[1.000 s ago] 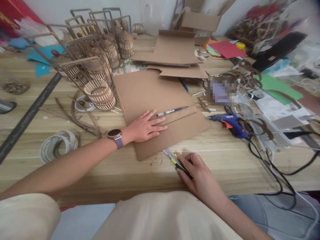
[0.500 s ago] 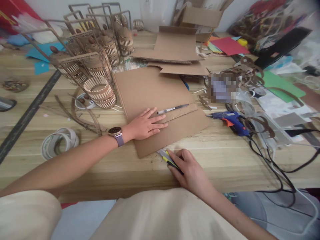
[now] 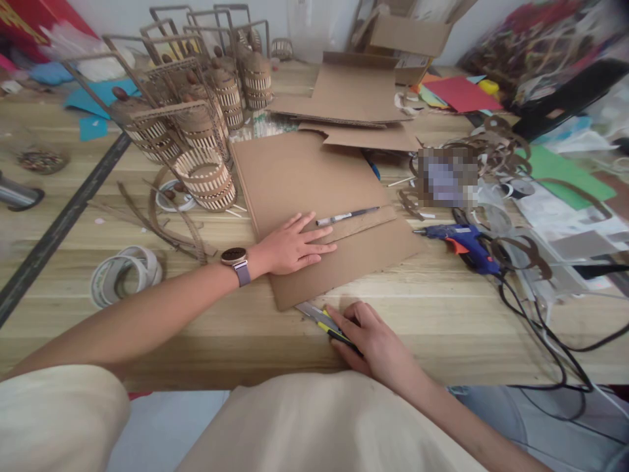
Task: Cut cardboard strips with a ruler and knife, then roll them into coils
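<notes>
My left hand (image 3: 295, 246) lies flat with spread fingers on a sheet of brown cardboard (image 3: 304, 174), pressing near its lower left part. A pen (image 3: 348, 216) rests on the cardboard just beyond my fingertips, beside a long narrow strip (image 3: 361, 225) with a straight line along it. In my right hand (image 3: 371, 334) is a yellow and black utility knife (image 3: 330, 326), low over the table by the sheet's near edge. Its blade is out and points left, towards the near corner of the cardboard.
Several woven baskets with tall handles (image 3: 204, 180) stand at the back left. Rolls of tape (image 3: 125, 275) lie left of my forearm. A blue glue gun (image 3: 462, 246) with cables is on the right. More cardboard (image 3: 354, 88) and a box (image 3: 410, 34) are behind.
The knife blade shows longer and reaches further left, close to the cardboard's near corner. The whole view has shifted slightly; my left hand stays flat on the sheet.
</notes>
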The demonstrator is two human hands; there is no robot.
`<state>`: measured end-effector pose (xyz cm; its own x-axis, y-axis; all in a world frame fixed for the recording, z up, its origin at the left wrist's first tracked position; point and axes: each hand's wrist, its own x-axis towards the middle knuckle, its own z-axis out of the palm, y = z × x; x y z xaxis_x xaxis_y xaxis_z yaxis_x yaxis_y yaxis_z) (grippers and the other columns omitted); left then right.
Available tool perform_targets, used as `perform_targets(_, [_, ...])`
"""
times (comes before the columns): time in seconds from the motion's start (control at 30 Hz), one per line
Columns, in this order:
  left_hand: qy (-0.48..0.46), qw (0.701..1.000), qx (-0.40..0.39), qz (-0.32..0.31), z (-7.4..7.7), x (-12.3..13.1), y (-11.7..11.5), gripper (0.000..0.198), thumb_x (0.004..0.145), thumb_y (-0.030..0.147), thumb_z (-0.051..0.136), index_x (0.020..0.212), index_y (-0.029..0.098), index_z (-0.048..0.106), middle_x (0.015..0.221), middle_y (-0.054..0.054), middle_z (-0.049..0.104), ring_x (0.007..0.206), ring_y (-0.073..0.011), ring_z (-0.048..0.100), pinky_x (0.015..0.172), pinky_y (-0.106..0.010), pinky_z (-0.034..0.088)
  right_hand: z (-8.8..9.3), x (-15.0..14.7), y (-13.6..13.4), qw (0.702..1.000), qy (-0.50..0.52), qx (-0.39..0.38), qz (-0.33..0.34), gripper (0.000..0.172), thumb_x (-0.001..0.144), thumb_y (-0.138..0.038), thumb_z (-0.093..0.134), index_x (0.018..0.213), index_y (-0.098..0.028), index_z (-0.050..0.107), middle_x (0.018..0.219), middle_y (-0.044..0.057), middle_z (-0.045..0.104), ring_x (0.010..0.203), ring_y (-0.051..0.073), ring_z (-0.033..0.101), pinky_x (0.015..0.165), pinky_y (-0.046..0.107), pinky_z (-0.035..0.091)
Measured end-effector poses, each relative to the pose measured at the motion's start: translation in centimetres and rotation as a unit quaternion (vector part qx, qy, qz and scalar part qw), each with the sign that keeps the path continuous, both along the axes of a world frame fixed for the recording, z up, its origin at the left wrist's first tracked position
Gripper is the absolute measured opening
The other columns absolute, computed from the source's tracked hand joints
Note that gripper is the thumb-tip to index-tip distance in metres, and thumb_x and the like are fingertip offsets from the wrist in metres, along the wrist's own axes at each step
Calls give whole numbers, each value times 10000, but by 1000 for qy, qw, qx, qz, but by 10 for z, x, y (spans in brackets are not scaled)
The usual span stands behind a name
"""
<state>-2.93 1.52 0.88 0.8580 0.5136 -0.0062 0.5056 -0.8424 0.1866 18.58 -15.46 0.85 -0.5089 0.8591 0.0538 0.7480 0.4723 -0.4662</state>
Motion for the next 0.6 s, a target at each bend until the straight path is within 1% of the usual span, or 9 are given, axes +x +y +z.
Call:
perform_targets(0.1, [-5, 1000, 2, 2, -1, 0, 0, 436, 1038, 435, 354, 1464, 401, 439, 1614, 46, 307, 1513, -350, 112, 1203, -577, 116, 1, -4, 3, 1000, -6, -3, 16, 490, 853, -168, 594, 1343, -174, 582, 943, 97, 567, 898, 232, 590, 764, 357, 581])
perform_targets(0.3, [-4, 1000, 4, -1, -2, -1, 1, 433, 1036, 439, 361, 1461, 413, 437, 1613, 70, 304, 1513, -344, 116, 1204, -565, 116, 0, -3, 5, 999, -5, -15, 32, 529, 841, -177, 618, 1365, -230, 568, 951, 85, 572, 865, 217, 591, 737, 342, 575])
perform_targets(0.5, [8, 1000, 0, 1, 1, 0, 0, 436, 1039, 426, 356, 1466, 398, 438, 1618, 53, 292, 1511, -359, 110, 1204, -577, 111, 4, -6, 9, 998, -19, -9, 56, 492, 832, -156, 615, 1323, -174, 596, 948, 93, 583, 869, 217, 590, 757, 343, 569])
perform_targets(0.6, [3, 1000, -1, -4, 1, -1, 0, 434, 1039, 428, 356, 1465, 401, 436, 1617, 60, 292, 1516, -342, 98, 1206, -574, 113, 4, -3, 7, 996, -22, 4, 91, 466, 819, -172, 649, 1282, -220, 626, 930, 72, 596, 848, 210, 596, 726, 314, 555])
